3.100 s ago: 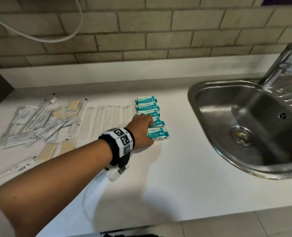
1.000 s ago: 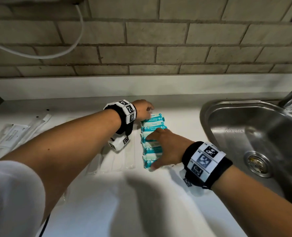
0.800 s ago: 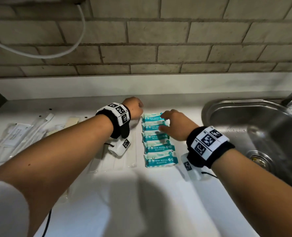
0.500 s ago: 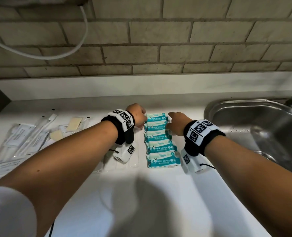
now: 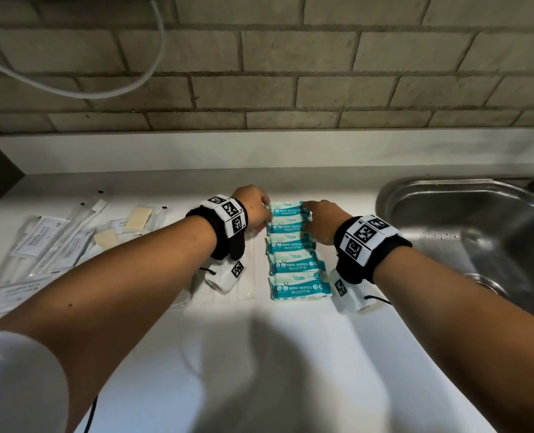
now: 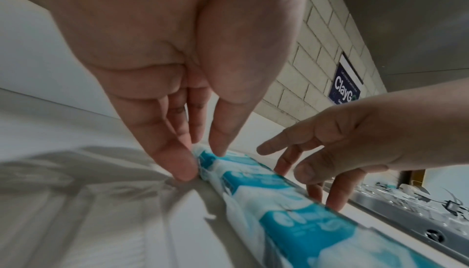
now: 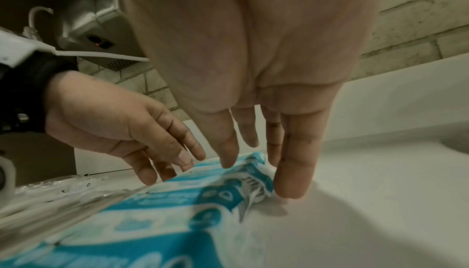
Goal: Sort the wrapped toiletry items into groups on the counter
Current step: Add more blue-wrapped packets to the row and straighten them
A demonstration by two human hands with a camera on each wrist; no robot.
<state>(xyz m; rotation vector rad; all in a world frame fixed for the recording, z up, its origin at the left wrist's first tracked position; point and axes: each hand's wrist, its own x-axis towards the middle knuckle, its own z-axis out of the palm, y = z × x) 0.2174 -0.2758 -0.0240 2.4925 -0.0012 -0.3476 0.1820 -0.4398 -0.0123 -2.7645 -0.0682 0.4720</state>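
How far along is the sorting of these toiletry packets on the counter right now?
Done: five mini wipes packs lie in one column, with clear sleeves lined up beside it. In hand: the left hand and right hand square the column's far end with straight fingers. Left: the mixed pile of sachets and soaps on the left still looks unsorted.

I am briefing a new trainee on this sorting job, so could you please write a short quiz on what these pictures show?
1. How many mini wipes packs lie in the row on the counter?
2. True or false: the left hand and right hand touch opposite ends of the row's far packs.
3. What lies right of the row? A) steel sink B) soap bars C) wall cable

Key: 1. Five. 2. True. 3. A.
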